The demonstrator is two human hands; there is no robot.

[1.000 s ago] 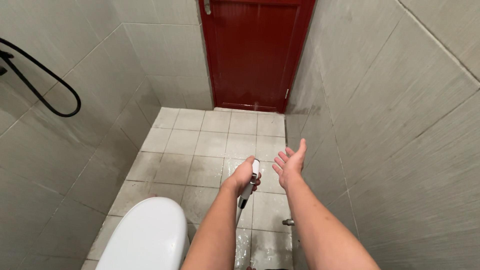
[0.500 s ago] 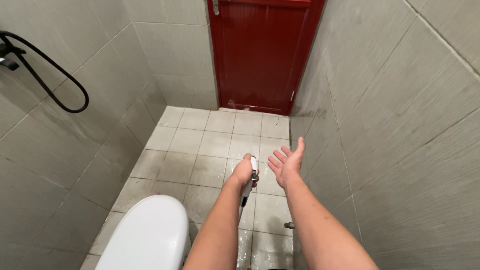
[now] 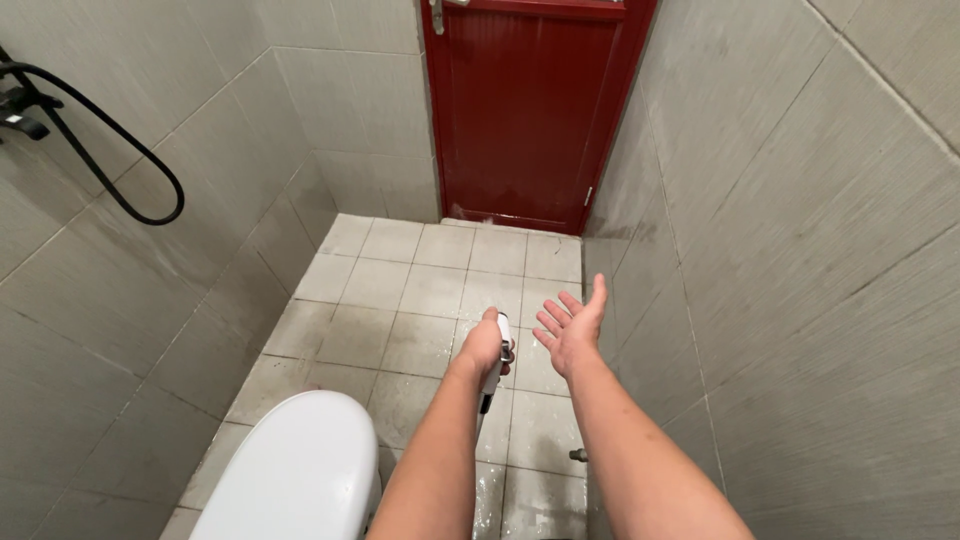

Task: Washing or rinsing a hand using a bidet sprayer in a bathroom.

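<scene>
Left hand (image 3: 487, 344) gripping white sprayer (image 3: 503, 345), right hand (image 3: 572, 329) spread empty

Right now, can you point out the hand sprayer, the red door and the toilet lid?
hand sprayer (image 3: 507, 338), head view, on its white head above the left hand.
red door (image 3: 525, 110), head view, middle of its panel.
toilet lid (image 3: 295, 465), head view, white top surface.

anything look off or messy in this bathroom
Nothing broken or askew. The floor tiles look wet and grimy, with a puddle sheen near the sprayer held in the left hand. The right hand is open and empty.
</scene>
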